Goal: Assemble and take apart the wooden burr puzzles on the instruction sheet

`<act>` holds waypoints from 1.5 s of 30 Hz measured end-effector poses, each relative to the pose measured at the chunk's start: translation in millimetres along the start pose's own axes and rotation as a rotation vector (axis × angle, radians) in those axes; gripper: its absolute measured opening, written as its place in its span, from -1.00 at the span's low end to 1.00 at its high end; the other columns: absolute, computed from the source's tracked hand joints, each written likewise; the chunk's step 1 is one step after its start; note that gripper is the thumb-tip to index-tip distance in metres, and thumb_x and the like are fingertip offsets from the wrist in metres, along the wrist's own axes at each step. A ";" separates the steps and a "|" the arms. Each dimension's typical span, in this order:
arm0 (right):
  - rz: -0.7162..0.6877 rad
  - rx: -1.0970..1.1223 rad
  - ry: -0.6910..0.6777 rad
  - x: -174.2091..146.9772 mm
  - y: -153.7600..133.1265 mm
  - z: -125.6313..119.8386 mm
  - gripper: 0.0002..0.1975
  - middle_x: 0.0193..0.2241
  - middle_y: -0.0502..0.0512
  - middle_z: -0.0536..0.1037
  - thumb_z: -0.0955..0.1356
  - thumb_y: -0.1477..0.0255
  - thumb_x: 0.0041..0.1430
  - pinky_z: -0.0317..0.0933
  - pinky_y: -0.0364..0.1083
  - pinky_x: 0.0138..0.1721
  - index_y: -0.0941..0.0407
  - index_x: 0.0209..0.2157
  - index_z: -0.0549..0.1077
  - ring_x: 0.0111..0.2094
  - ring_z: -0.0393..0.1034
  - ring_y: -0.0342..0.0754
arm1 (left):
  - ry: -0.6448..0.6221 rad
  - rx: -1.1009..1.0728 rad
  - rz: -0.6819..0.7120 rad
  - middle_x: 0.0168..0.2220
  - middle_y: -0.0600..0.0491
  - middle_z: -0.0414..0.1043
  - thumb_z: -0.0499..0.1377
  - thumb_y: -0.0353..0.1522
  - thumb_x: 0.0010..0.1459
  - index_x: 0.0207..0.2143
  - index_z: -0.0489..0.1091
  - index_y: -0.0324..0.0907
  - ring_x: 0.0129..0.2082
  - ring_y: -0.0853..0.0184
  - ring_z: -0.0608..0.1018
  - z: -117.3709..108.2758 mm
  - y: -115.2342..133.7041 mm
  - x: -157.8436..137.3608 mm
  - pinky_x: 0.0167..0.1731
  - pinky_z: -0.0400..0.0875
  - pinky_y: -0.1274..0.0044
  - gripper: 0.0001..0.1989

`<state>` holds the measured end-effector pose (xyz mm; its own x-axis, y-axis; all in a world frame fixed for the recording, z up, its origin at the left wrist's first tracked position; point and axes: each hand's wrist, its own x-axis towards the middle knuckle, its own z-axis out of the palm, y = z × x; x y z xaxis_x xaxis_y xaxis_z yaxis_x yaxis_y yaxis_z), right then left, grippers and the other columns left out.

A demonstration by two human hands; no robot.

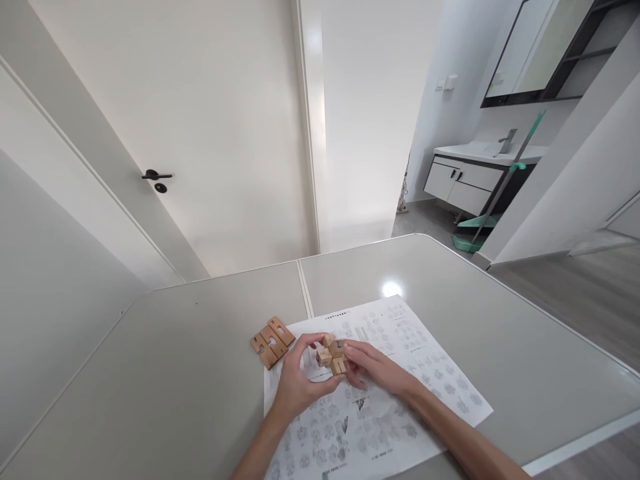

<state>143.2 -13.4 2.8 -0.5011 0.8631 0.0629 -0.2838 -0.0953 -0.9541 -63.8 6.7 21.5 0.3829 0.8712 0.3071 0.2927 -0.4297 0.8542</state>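
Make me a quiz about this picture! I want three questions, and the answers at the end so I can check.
1. How many hands touch the wooden block cluster?
2. True or false: the flat wooden pieces lie to the right of both hands.
3. What lies on the table beneath the hands?

Key:
1. Two: the left hand and the right hand.
2. False; they lie to the left.
3. A printed sheet.
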 end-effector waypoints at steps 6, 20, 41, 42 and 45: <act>0.077 0.036 -0.232 -2.5 0.9 -13.3 -0.66 -0.48 -0.02 0.47 0.35 0.14 0.33 0.23 -0.14 -0.47 0.14 -0.30 0.55 -0.56 0.31 -0.17 | -0.136 -0.066 -0.030 -0.11 -0.01 0.55 0.43 -0.28 -0.13 -0.07 0.45 -0.08 -0.09 0.10 0.54 -8.1 1.7 0.8 -0.01 0.42 0.31 -0.49; -0.042 -0.163 0.120 2.5 15.9 -9.2 -0.91 -0.56 -0.09 0.45 0.49 0.40 0.09 0.21 -0.16 -0.51 0.11 -0.35 0.56 -0.58 0.26 -0.17 | -0.101 -0.010 -0.011 -0.12 0.00 0.55 0.44 -0.24 -0.12 -0.07 0.38 -0.06 -0.13 0.12 0.56 -0.7 6.2 -2.3 -0.05 0.45 0.29 -0.46; -0.055 -0.273 0.264 6.7 20.0 1.1 -0.92 -0.56 -0.06 0.47 0.40 0.39 0.21 0.19 -0.15 -0.50 0.09 -0.34 0.46 -0.59 0.30 -0.15 | 0.035 -0.046 -0.045 -0.09 -0.01 0.51 0.37 -0.28 0.02 -0.09 0.30 -0.09 -0.08 0.15 0.54 14.1 -2.2 -3.6 -0.03 0.41 0.34 -0.57; -0.058 -0.259 0.262 6.6 19.1 2.0 -0.91 -0.56 -0.06 0.47 0.40 0.38 0.22 0.20 -0.15 -0.50 0.09 -0.35 0.46 -0.59 0.30 -0.15 | 0.039 -0.041 -0.053 -0.09 -0.01 0.51 0.37 -0.28 0.02 -0.09 0.31 -0.09 -0.08 0.15 0.54 14.0 -1.9 -3.6 -0.04 0.41 0.34 -0.57; -0.058 -0.178 0.208 6.2 16.0 3.7 -0.86 -0.58 -0.08 0.43 0.41 0.33 0.23 0.20 -0.14 -0.48 0.10 -0.33 0.45 -0.59 0.27 -0.16 | 0.040 -0.041 -0.047 -0.10 -0.02 0.51 0.36 -0.27 0.02 -0.08 0.33 -0.10 -0.08 0.14 0.54 12.9 -2.1 -3.7 -0.04 0.42 0.33 -0.57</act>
<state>132.6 -11.4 -11.0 -0.3045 0.9496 0.0747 -0.1497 0.0297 -0.9883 -54.4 1.4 13.2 0.3337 0.8993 0.2825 0.2732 -0.3791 0.8841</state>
